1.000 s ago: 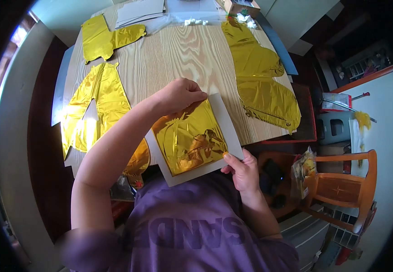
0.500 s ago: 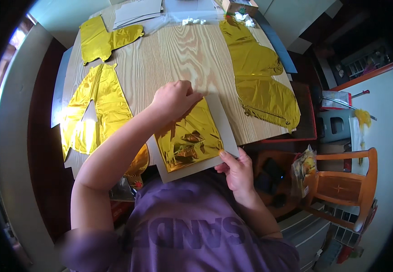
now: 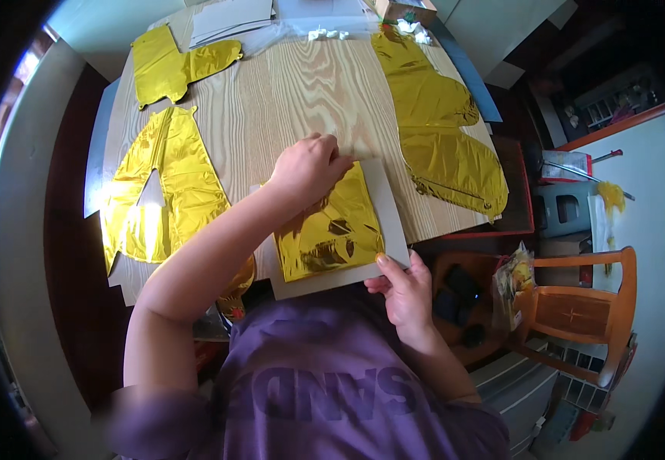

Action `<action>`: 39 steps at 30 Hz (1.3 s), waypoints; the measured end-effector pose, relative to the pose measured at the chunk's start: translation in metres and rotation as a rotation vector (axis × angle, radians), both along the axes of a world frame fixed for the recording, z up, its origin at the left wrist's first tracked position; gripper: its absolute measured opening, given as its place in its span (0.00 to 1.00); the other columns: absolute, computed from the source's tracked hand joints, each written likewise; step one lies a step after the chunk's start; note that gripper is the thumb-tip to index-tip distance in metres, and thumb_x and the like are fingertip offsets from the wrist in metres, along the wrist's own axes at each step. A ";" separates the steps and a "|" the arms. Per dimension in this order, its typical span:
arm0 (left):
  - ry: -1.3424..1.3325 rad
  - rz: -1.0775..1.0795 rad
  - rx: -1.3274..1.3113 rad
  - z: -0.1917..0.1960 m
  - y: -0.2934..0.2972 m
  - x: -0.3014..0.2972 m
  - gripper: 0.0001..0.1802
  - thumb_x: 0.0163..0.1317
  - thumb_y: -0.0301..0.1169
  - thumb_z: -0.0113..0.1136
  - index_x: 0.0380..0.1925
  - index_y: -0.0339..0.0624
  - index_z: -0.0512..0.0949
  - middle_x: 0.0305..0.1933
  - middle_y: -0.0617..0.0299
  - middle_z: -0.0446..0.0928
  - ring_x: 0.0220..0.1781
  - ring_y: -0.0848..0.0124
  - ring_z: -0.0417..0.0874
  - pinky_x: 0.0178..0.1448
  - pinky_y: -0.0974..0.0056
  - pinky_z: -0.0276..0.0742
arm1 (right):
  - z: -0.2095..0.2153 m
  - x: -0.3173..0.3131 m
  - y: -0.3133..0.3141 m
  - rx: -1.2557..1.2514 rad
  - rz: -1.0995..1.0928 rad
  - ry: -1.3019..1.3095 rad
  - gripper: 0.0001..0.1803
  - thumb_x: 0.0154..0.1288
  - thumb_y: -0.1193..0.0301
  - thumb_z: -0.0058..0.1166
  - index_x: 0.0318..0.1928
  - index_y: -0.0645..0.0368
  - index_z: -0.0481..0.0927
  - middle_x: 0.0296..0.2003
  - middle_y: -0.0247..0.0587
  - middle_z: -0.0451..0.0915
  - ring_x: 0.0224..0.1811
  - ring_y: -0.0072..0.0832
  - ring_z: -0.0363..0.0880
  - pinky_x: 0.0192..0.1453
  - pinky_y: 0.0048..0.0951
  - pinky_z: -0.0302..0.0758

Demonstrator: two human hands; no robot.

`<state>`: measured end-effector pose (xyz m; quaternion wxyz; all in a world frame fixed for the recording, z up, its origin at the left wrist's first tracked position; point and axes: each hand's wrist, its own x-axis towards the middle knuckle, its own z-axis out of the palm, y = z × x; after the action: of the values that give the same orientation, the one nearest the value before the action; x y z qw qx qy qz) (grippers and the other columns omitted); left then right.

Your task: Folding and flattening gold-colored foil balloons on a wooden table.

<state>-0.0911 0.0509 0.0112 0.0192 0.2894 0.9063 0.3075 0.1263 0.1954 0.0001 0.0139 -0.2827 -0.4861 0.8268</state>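
A folded shiny gold foil balloon [image 3: 332, 238] lies flat on a grey cardboard sheet [image 3: 396, 218], which overhangs the table's near edge in front of my body. My right hand [image 3: 403, 295] grips the sheet's near right corner, thumb on top and fingers beneath. From the left, my left arm reaches across the foil. My left hand [image 3: 309, 170] is closed at the foil's far edge, knuckles up. Its fingertips are hidden, so what they pinch, if anything, does not show.
Flat gold foil balloons lie on the wooden table [image 3: 302, 92]: an A-shaped one [image 3: 179, 176] and another [image 3: 160, 69] at left, a large one [image 3: 432, 107] at right. Grey cardboard sheets [image 3: 229, 19] and white crumpled bits [image 3: 328, 34] are at the back. A wooden chair [image 3: 578, 307] stands right.
My left hand has slid slightly right along the foil's far edge. The cardboard sheet has turned a little and shifted slightly right and away from me; my right hand keeps its corner.
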 end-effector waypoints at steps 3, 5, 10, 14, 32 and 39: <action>0.232 0.019 -0.057 -0.012 0.003 0.006 0.17 0.64 0.43 0.64 0.31 0.38 0.79 0.33 0.52 0.79 0.39 0.51 0.81 0.48 0.51 0.77 | -0.004 -0.006 -0.005 0.022 -0.021 -0.014 0.11 0.69 0.74 0.60 0.47 0.62 0.74 0.36 0.42 0.84 0.25 0.28 0.85 0.30 0.28 0.83; 0.248 0.003 -0.060 -0.015 -0.001 0.006 0.15 0.63 0.41 0.65 0.32 0.39 0.80 0.33 0.54 0.79 0.40 0.52 0.81 0.49 0.52 0.77 | -0.005 -0.007 -0.008 0.022 -0.028 -0.006 0.11 0.69 0.74 0.60 0.47 0.62 0.74 0.36 0.42 0.84 0.25 0.29 0.85 0.30 0.28 0.83; 0.351 -0.113 -0.002 -0.027 -0.022 0.007 0.11 0.61 0.37 0.66 0.36 0.42 0.81 0.38 0.58 0.79 0.45 0.56 0.79 0.53 0.54 0.75 | -0.013 -0.006 -0.011 0.044 -0.044 -0.015 0.13 0.67 0.71 0.63 0.48 0.59 0.74 0.34 0.38 0.84 0.24 0.28 0.85 0.30 0.29 0.83; 0.379 -0.173 -0.067 -0.018 -0.027 0.022 0.15 0.61 0.38 0.66 0.44 0.42 0.80 0.46 0.57 0.79 0.51 0.56 0.78 0.58 0.54 0.74 | -0.015 -0.006 -0.014 0.058 -0.056 -0.021 0.14 0.67 0.72 0.63 0.48 0.59 0.73 0.33 0.39 0.83 0.25 0.28 0.85 0.30 0.29 0.83; 0.319 -0.194 -0.263 -0.027 -0.038 0.059 0.55 0.64 0.72 0.43 0.73 0.31 0.60 0.79 0.41 0.55 0.82 0.45 0.52 0.81 0.39 0.44 | 0.050 -0.022 0.022 1.485 0.236 0.182 0.17 0.65 0.67 0.64 0.50 0.63 0.78 0.45 0.49 0.82 0.47 0.44 0.82 0.52 0.40 0.78; 0.371 -0.219 -0.167 -0.031 -0.039 0.056 0.47 0.66 0.58 0.50 0.73 0.31 0.59 0.79 0.41 0.56 0.81 0.45 0.54 0.81 0.40 0.44 | -0.003 -0.098 0.002 1.769 0.596 0.445 0.37 0.77 0.52 0.43 0.74 0.65 0.61 0.75 0.56 0.58 0.79 0.52 0.53 0.80 0.58 0.44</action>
<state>-0.0348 0.0120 -0.0195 -0.0904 0.4351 0.8797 0.1692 0.0278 0.1976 -0.0029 0.1035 0.1289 -0.9723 0.1650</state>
